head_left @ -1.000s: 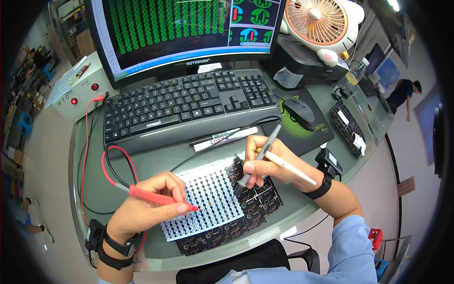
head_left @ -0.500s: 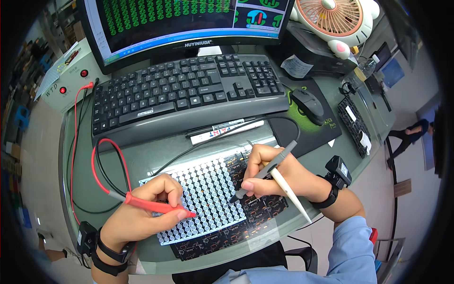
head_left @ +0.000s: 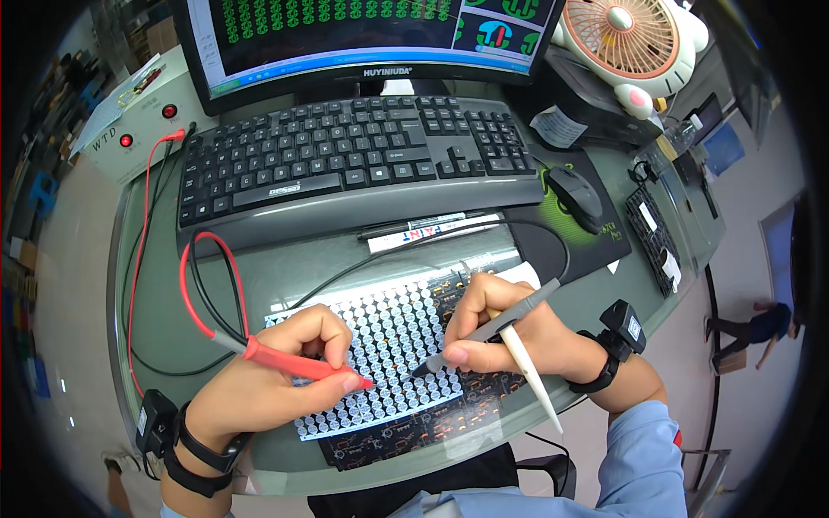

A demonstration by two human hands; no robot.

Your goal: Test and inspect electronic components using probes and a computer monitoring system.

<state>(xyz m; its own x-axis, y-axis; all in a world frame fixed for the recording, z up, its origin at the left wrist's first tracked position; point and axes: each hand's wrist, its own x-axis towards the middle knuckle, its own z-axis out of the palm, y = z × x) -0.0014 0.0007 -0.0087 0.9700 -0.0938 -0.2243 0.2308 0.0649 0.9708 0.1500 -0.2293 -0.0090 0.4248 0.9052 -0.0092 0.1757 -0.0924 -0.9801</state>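
My left hand is closed around a red test probe, its tip at a panel of small round white circuit boards. In my right hand is a dark grey test probe, its black tip at the same panel, to the right of the red tip. Whether either tip touches a board is hard to tell. A slim off-white stick also sits between my right fingers, slanting toward me. Under the white panel lies a dark panel with copper-coloured marks.
Beyond the panels are two markers, a black keyboard and a monitor. A white box with red lights feeds the red cable. A mouse and a cat-shaped fan are at right.
The grey probe's tip has moved left and nearer to me across the panel, closer to the red tip. The whole view has shifted slightly. A distant person at right has moved.
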